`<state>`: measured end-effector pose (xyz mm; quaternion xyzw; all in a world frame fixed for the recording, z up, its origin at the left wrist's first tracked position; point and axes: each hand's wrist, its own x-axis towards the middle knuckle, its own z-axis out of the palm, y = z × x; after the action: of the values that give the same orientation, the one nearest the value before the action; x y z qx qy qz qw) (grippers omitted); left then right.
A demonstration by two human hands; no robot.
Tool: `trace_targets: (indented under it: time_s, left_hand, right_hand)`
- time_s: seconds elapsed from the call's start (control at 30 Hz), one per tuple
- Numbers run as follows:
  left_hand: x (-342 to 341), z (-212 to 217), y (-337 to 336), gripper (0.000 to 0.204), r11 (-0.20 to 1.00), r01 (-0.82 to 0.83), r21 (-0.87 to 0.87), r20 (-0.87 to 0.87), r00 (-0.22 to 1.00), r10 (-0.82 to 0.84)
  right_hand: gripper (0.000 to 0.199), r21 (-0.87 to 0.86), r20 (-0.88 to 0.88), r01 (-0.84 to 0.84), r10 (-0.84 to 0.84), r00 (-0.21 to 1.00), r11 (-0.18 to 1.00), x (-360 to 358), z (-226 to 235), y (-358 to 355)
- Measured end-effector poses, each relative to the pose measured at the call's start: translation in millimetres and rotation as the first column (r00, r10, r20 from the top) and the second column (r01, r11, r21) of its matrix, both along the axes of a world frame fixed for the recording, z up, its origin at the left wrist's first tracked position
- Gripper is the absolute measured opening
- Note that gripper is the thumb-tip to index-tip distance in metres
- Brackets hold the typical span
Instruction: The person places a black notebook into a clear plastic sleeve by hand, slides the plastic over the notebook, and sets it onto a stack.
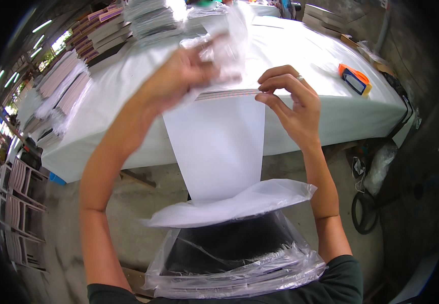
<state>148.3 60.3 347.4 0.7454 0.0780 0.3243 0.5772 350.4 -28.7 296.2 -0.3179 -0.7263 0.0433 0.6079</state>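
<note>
Handling the clear film (232,48) well calls for a firm base; the left hand (191,73), raised over the table edge and blurred, has the crumpled film gathered in its fingers; their exact grip cannot be told. The right hand (296,99) is narrow, thumb and fingertips pinched at the upper right corner of the white stack (219,147); the stack stands just in front of the table (341,121), layered top edge uppermost and broad face toward the person; its lower end passes behind the loose white film (229,205), so whether it sits inside cannot be told.

Steady the stack with the right fingertips only; excess pressure may bend the corner; align the layered edges before drawing any film across them; move the left hand smoothly, since thin film may snag or tear on a corner; spread the gathered folds before tensioning; avoid dragging the plastic bags (240,281) at the lap; leave the orange and blue tool (355,81) aside, well apart.
</note>
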Motion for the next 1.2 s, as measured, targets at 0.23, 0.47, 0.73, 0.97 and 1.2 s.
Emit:
trace_targets:
  time_s: [0.23,0.47,0.73,0.97,1.2]
  left_hand:
    - [-21.2,-48.3,-45.2,0.065,0.924,0.119,-0.363,0.006,0.992,-0.125]
    - [-15.9,-70.9,-61.1,0.060,0.870,0.145,-0.472,0.066,0.989,-0.130]
    - [-33.4,-177.2,-84.3,0.055,1.000,-0.017,-0.018,-0.829,0.560,-0.006]
    - [-16.8,-139.4,-91.0,0.036,0.997,-0.007,0.075,-0.760,0.647,0.061]
    - [-61.1,-113.3,-118.7,0.038,0.987,-0.046,0.155,-0.766,0.625,0.150]
  right_hand:
    - [0.026,0.241,0.496,0.021,-0.142,0.857,0.970,-32.1,14.1,-34.1]
    - [0.016,0.286,0.658,-0.030,-0.173,0.733,0.958,-41.9,-1.2,-54.0]
    - [0.011,-0.039,0.009,-0.173,0.173,0.985,0.984,-33.6,-30.3,-91.3]
    - [0.020,-0.529,-0.128,-0.046,-0.027,0.991,0.848,-45.7,-57.8,-55.5]
    - [0.031,-0.697,0.241,-0.074,0.330,0.913,0.713,-14.4,-78.8,-48.3]
